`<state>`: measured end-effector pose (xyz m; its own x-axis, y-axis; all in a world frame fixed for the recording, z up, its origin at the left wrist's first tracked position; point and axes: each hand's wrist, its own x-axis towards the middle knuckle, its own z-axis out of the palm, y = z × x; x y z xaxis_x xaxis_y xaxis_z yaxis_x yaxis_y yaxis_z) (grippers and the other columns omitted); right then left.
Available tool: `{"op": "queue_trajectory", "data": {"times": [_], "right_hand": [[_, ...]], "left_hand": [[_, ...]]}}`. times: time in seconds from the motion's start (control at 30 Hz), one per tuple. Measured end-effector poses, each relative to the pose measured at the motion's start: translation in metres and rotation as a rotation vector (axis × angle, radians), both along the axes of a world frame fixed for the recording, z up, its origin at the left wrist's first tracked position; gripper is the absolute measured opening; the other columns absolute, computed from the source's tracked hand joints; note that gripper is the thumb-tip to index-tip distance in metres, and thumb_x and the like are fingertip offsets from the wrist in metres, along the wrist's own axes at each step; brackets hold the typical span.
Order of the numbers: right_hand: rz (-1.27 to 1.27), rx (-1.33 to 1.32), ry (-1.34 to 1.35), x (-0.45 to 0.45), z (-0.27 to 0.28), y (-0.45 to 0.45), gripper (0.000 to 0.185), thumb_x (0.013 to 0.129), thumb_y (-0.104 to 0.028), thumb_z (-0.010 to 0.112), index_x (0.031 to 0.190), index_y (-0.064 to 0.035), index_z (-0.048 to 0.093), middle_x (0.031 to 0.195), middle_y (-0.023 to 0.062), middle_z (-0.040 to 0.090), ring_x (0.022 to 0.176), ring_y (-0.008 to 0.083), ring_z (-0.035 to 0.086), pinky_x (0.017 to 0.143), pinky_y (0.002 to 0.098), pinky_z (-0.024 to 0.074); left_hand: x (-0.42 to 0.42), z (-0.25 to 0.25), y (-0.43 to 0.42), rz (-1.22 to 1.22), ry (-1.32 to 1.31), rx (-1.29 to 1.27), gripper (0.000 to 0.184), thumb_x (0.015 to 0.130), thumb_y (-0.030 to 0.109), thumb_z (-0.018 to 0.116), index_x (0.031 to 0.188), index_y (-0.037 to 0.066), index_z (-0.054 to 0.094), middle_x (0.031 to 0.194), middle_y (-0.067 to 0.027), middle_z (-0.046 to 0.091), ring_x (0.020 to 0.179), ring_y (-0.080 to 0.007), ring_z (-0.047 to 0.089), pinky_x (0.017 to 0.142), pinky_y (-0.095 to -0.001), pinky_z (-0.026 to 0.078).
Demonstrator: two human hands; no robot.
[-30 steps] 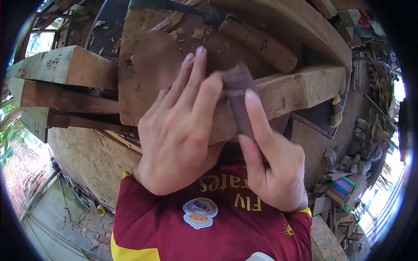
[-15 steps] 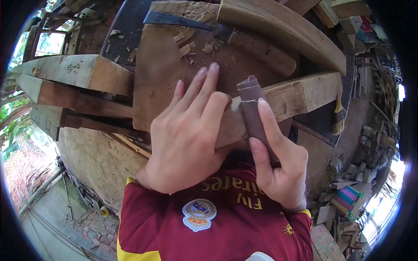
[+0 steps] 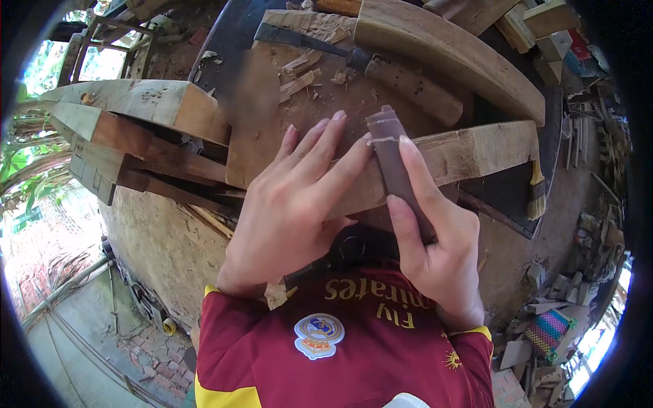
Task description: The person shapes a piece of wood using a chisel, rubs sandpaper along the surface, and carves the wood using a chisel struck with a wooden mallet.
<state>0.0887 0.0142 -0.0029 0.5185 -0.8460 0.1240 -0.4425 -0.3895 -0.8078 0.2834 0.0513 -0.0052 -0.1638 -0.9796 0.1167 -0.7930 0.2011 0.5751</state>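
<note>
My right hand (image 3: 442, 234) grips a folded strip of brown sandpaper (image 3: 391, 153) between thumb and fingers. The strip lies across a pale wooden block (image 3: 476, 153), whose left part is covered by my left hand. My left hand (image 3: 292, 183) rests with fingers stretched out and apart on the wood, its index fingertip close to the sandpaper's edge; the thumb is mostly hidden underneath. Beyond both hands lies a chisel with a dark metal blade (image 3: 299, 39) and a thick wooden handle (image 3: 415, 88).
A curved wooden beam (image 3: 452, 58) lies at the back right. Several thick timber pieces (image 3: 149, 105) jut out to the left. A paintbrush (image 3: 537, 194) sits at the right edge. Wood chips (image 3: 299, 83) are scattered over the board (image 3: 241, 160).
My left index finger has stretched out toward the sandpaper. The sandpaper has shifted slightly up and left in my right hand's grip. The whole view has shifted a little.
</note>
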Motion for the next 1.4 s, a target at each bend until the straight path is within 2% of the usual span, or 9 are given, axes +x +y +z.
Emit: {"op": "queue_trajectory", "data": {"times": [0.07,0.4,0.53,0.57,0.67,0.77,0.93,1.17,1.4], "right_hand": [[-0.005,0.078,0.041,0.005,0.007,-0.001,0.047,0.093,-0.004,0.059,0.138,0.001,0.05,0.119,0.0245,0.065,0.1,0.0271,0.071,0.081,0.0297,0.0522],[-0.038,0.011,0.121,-0.004,0.012,0.015,0.043,0.092,-0.002,0.058,0.135,-0.0002,0.055,0.109,0.0244,0.068,0.097,0.0282,0.072,0.08,0.0297,0.0524],[-0.122,0.001,0.079,0.013,0.005,0.002,0.043,0.092,-0.002,0.059,0.134,0.0001,0.055,0.103,0.0253,0.069,0.088,0.0266,0.073,0.075,0.0298,0.053],[-0.109,-0.044,0.07,0.013,0.004,0.0,0.044,0.092,-0.004,0.06,0.135,0.0003,0.054,0.092,0.0254,0.068,0.073,0.0247,0.073,0.066,0.0301,0.0523],[-0.051,-0.053,0.121,0.005,0.009,0.01,0.044,0.093,-0.005,0.059,0.136,0.0001,0.053,0.089,0.0256,0.067,0.069,0.0262,0.071,0.064,0.0303,0.0514],[0.006,0.064,0.286,0.001,0.025,0.026,0.044,0.093,-0.005,0.059,0.136,-0.0002,0.053,0.097,0.0265,0.067,0.079,0.0297,0.072,0.068,0.0303,0.052],[-0.01,0.013,0.258,0.008,0.021,0.005,0.045,0.093,-0.003,0.058,0.138,0.0003,0.051,0.098,0.0265,0.067,0.078,0.036,0.07,0.068,0.0309,0.0524],[-0.005,-0.019,0.375,0.007,0.025,0.004,0.048,0.09,0.002,0.059,0.138,0.0013,0.051,0.088,0.0239,0.068,0.061,0.0313,0.065,0.062,0.0326,0.0511],[0.02,-0.073,0.432,0.004,0.029,0.017,0.047,0.091,-0.001,0.06,0.138,-0.0025,0.053,0.084,0.0231,0.067,0.062,0.0326,0.066,0.062,0.033,0.0515]], "left_hand": [[0.003,0.0,-0.002,0.004,0.007,-0.002,0.088,0.051,0.02,0.085,0.132,0.008,0.056,0.14,-0.0213,0.05,0.128,-0.0412,0.05,0.107,-0.0537,0.039],[0.005,-0.006,-0.006,-0.003,0.011,-0.058,0.09,0.048,0.024,0.087,0.131,0.007,0.056,0.137,-0.0226,0.053,0.126,-0.0423,0.051,0.107,-0.0542,0.04],[0.01,-0.006,-0.007,-0.029,0.1,-0.072,0.088,0.051,0.033,0.088,0.128,0.003,0.058,0.135,-0.0226,0.055,0.125,-0.0422,0.052,0.107,-0.0531,0.039],[0.012,-0.01,-0.006,-0.005,0.116,-0.071,0.081,0.055,0.036,0.088,0.123,0.002,0.061,0.132,-0.0229,0.058,0.123,-0.0418,0.054,0.107,-0.0522,0.039],[0.004,-0.011,-0.006,0.029,0.067,-0.145,0.06,0.062,0.024,0.084,0.114,0.001,0.062,0.126,-0.0267,0.059,0.118,-0.0415,0.058,0.102,-0.0518,0.044],[0.004,-0.012,-0.007,0.028,0.05,-0.147,0.058,0.062,0.021,0.083,0.112,0.0,0.062,0.125,-0.0269,0.06,0.117,-0.0414,0.059,0.101,-0.0511,0.046],[0.003,-0.011,-0.008,0.073,0.111,-0.091,0.059,0.061,0.022,0.083,0.112,0.0,0.065,0.13,-0.024,0.059,0.121,-0.0416,0.056,0.107,-0.0517,0.04],[0.002,-0.009,-0.009,0.071,0.11,-0.06,0.059,0.058,0.016,0.082,0.113,0.0,0.065,0.131,-0.024,0.058,0.123,-0.0407,0.055,0.107,-0.0515,0.039],[0.003,-0.007,-0.011,0.068,0.112,-0.028,0.06,0.059,0.017,0.082,0.113,0.0,0.065,0.131,-0.025,0.058,0.125,-0.0403,0.054,0.107,-0.0502,0.039]]}}
